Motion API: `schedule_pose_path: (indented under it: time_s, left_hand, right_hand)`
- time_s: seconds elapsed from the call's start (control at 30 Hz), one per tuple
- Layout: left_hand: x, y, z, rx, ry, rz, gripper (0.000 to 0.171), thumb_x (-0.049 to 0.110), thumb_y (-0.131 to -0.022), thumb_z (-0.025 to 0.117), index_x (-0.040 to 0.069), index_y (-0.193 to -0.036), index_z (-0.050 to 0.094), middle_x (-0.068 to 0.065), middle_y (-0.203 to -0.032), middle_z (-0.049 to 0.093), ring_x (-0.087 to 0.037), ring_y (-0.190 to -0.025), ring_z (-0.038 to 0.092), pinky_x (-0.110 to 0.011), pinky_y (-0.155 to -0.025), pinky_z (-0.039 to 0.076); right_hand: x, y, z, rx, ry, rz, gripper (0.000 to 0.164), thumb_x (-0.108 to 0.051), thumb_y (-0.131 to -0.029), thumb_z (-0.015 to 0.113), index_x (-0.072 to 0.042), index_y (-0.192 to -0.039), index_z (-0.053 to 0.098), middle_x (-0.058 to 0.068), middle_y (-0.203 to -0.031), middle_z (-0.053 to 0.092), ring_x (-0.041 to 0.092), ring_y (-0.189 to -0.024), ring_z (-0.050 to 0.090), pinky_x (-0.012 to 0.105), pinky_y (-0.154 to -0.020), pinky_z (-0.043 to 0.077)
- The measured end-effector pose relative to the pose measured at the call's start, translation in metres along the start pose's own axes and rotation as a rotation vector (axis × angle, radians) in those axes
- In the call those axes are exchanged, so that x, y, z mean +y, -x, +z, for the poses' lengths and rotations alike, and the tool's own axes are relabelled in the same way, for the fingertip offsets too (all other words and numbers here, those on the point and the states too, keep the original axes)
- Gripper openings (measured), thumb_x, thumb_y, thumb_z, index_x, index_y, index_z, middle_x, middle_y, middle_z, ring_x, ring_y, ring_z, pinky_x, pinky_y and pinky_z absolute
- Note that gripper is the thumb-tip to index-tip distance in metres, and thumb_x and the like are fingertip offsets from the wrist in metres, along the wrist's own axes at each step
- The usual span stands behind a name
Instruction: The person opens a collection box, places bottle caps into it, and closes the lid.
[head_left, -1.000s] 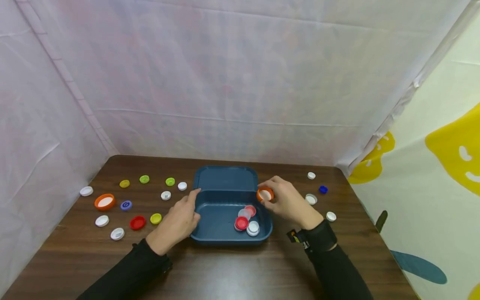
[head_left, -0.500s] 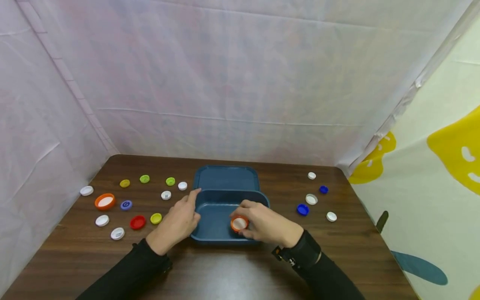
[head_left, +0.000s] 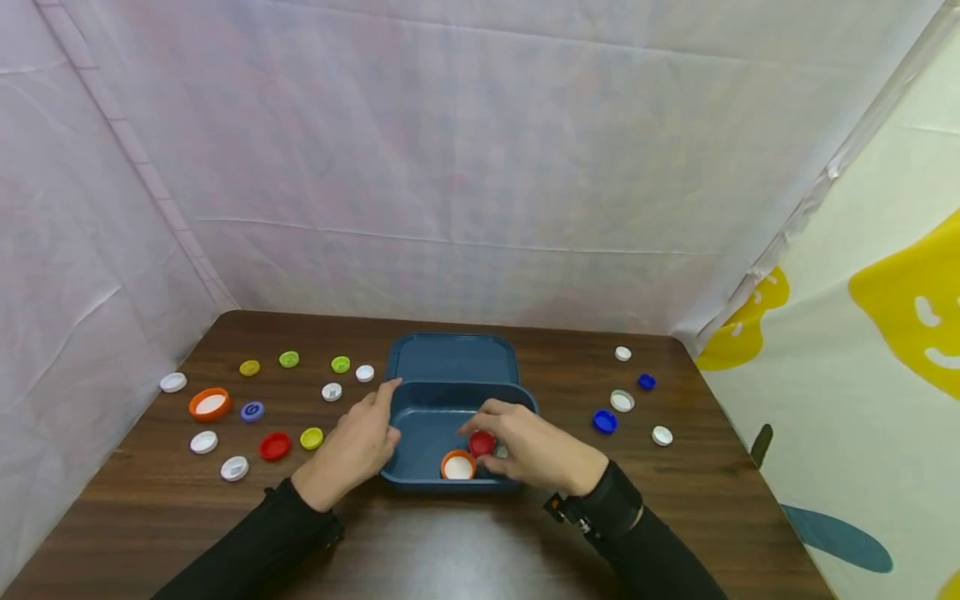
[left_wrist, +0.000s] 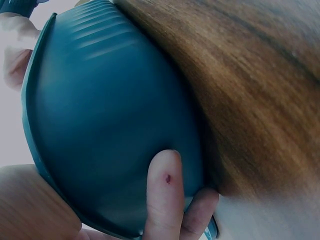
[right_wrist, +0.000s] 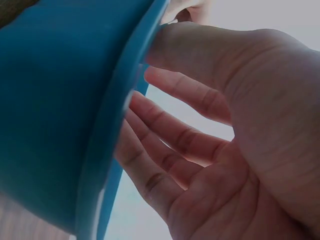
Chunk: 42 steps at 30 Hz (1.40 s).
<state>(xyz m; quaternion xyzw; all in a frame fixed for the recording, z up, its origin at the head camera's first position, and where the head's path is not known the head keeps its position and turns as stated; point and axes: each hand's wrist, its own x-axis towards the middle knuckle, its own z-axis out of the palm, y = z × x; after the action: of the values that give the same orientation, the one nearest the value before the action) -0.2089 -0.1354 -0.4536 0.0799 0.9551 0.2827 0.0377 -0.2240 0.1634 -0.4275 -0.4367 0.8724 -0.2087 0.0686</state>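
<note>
In the head view, a dark blue plastic box stands at the middle of the table. My left hand holds its left side; the left wrist view shows fingers against the outer wall and the rest of the hand at the rim. My right hand hovers over the right part of the box with fingers spread and loosely bent, holding nothing. Just left of its thumb lies an orange bottle cap with a white inside. A red cap shows between thumb and fingers. The hand hides most other caps there.
The lid panel lies behind the box. Several caps are scattered on the left, among them an orange cap and a red cap. On the right are a blue cap, a smaller blue cap and white ones. A white curtain hangs behind.
My right hand has carried the orange cap from the box's right rim leftward into the box and let it go. A blue cap on the right is uncovered. My left hand stays put.
</note>
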Motion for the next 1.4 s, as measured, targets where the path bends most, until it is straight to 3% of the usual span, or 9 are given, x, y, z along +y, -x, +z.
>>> schedule_pose_path:
  time_s: [0.27, 0.5, 0.9, 1.13, 1.4]
  left_hand:
    - [0.0, 0.0, -0.001, 0.003, 0.001, 0.016, 0.073, 0.001, -0.106, 0.064, -0.002, -0.174, 0.04, -0.032, -0.147, 0.068, -0.028, -0.085, 0.069, -0.035, -0.072, 0.06]
    - [-0.001, -0.001, -0.001, -0.002, 0.003, 0.009, 0.073, 0.001, -0.106, 0.064, -0.001, -0.175, 0.04, -0.032, -0.148, 0.068, -0.028, -0.087, 0.069, -0.036, -0.073, 0.061]
    - [-0.001, 0.0, -0.001, 0.003, 0.002, 0.015, 0.074, 0.0, -0.106, 0.064, -0.001, -0.175, 0.04, -0.033, -0.146, 0.069, -0.025, -0.077, 0.065, -0.033, -0.067, 0.056]
    - [-0.001, -0.001, 0.001, -0.001, -0.004, 0.003, 0.074, 0.001, -0.106, 0.065, -0.001, -0.175, 0.039, -0.033, -0.146, 0.068, -0.026, -0.079, 0.066, -0.034, -0.068, 0.058]
    - [-0.001, -0.001, 0.001, -0.003, 0.004, 0.003, 0.075, 0.001, -0.106, 0.064, 0.0, -0.176, 0.039, -0.033, -0.148, 0.068, -0.025, -0.077, 0.065, -0.034, -0.067, 0.056]
  right_hand:
    - [0.001, 0.001, -0.006, 0.023, -0.008, 0.016, 0.038, -0.014, -0.107, 0.085, -0.008, -0.145, 0.079, 0.014, -0.134, 0.077, 0.024, -0.107, 0.078, 0.023, -0.089, 0.064]
    - [0.003, 0.005, -0.012, 0.067, -0.019, 0.033, 0.039, -0.011, -0.106, 0.085, -0.007, -0.145, 0.079, 0.016, -0.137, 0.077, 0.03, -0.114, 0.079, 0.038, -0.094, 0.07]
    - [0.016, 0.011, -0.024, 0.167, 0.012, 0.06, 0.037, -0.01, -0.107, 0.084, -0.007, -0.144, 0.078, 0.015, -0.137, 0.078, 0.028, -0.112, 0.079, 0.043, -0.094, 0.071]
    - [0.038, 0.019, -0.037, 0.269, 0.066, 0.1, 0.037, -0.011, -0.105, 0.087, -0.007, -0.14, 0.08, 0.013, -0.131, 0.079, 0.026, -0.106, 0.081, 0.036, -0.091, 0.07]
    - [0.075, 0.031, -0.048, 0.39, 0.071, 0.22, 0.035, -0.008, -0.104, 0.087, -0.007, -0.139, 0.081, 0.013, -0.122, 0.079, 0.026, -0.103, 0.08, 0.043, -0.089, 0.069]
